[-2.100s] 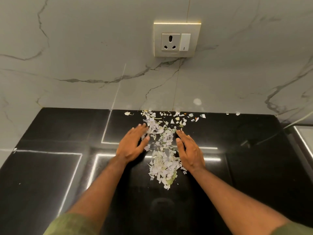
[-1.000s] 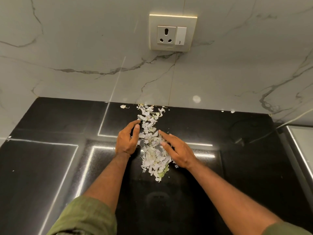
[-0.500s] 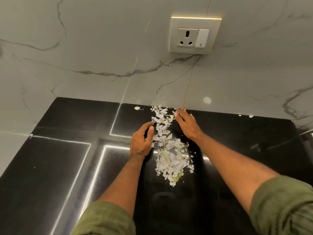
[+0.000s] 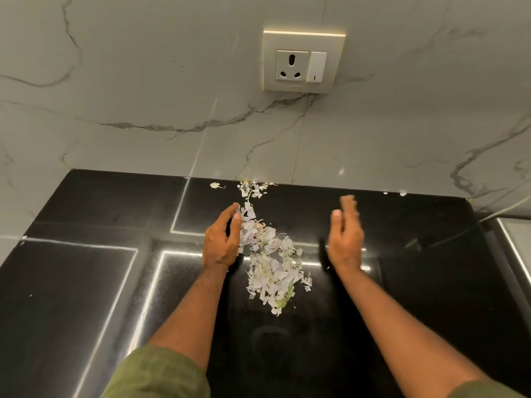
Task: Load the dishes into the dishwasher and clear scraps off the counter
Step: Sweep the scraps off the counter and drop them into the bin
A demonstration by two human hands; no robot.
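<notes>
While our left hand [image 4: 221,242] is resting its open, lightly curved grip against the left edge of the paper scraps [image 4: 268,254] heaped mid-counter [image 4: 71,282], we are holding our blurred right hand [image 4: 344,239] open and empty, apart on the right.

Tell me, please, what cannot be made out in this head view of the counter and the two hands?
- Right hand: motion blur smears its fingers.
- Scraps: those beside the left hand are partly hidden by it.
- Specks by the wall: too small to identify.
- Dishwasher and dishes: outside the frame.
</notes>
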